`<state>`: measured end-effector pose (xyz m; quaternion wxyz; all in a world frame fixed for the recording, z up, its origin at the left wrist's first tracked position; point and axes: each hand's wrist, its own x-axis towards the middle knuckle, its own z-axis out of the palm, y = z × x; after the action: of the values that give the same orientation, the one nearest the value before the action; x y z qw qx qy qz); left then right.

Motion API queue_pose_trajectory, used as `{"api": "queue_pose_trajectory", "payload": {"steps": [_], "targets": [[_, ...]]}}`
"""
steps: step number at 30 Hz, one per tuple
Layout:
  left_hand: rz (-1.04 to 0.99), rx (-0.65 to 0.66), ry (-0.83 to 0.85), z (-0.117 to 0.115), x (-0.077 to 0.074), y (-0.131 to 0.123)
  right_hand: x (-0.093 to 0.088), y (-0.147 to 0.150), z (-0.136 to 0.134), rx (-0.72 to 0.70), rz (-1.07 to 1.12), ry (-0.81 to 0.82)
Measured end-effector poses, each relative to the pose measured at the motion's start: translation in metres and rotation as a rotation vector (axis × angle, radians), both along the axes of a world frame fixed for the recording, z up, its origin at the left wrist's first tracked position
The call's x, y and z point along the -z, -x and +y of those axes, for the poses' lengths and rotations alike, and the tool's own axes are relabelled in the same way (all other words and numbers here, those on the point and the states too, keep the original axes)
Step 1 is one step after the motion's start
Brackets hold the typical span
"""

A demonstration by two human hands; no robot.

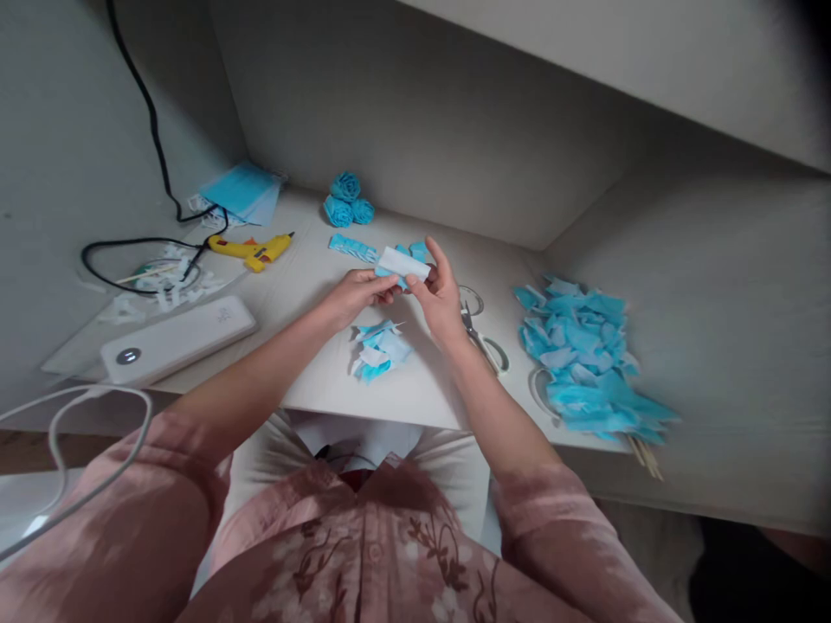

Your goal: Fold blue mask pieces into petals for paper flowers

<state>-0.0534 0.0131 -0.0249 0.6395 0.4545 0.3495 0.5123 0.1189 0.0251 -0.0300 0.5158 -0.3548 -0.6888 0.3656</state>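
Both hands meet over the middle of the white board point(305, 285) that serves as a tabletop. My left hand point(359, 292) pinches the near end of a small white-and-blue fabric strip point(403, 262). My right hand point(441, 294) grips the strip's other end, fingers curled around it. Just below the hands lies a little heap of blue and white fabric scraps point(380, 349). A loose blue strip point(352, 248) rests behind the hands, and three rolled blue fabric flowers point(347, 201) sit at the back.
Scissors point(484, 333) lie right of my right hand. A large pile of blue fabric pieces point(584, 355) lies on the sofa, with wooden sticks point(646, 456) below it. A yellow glue gun point(253, 250), black cable, white power bank point(175, 339) and blue sheets point(240, 190) are left.
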Motion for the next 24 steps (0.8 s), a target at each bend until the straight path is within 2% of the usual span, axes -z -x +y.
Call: {"api": "queue_pose_trajectory", "payload": {"steps": [6,11,14,18,21,24], "targets": [[-0.039,-0.046,0.028,-0.001,-0.005,0.003,0.002,-0.005,0.005,0.076,-0.077,0.031],[0.017,-0.058,0.039,0.002,-0.004,0.002,-0.003,-0.016,0.009,0.072,-0.055,0.044],[-0.015,-0.06,0.053,0.005,-0.004,0.004,-0.013,-0.023,0.006,0.042,-0.115,-0.057],[-0.087,-0.079,0.06,0.006,-0.008,0.006,-0.024,-0.028,0.001,-0.001,-0.366,-0.315],[-0.105,-0.094,0.073,0.005,-0.01,0.007,-0.023,-0.026,0.001,-0.033,-0.514,-0.452],[-0.094,-0.086,0.076,0.003,-0.011,0.005,-0.017,-0.024,0.003,-0.054,-0.54,-0.499]]}}
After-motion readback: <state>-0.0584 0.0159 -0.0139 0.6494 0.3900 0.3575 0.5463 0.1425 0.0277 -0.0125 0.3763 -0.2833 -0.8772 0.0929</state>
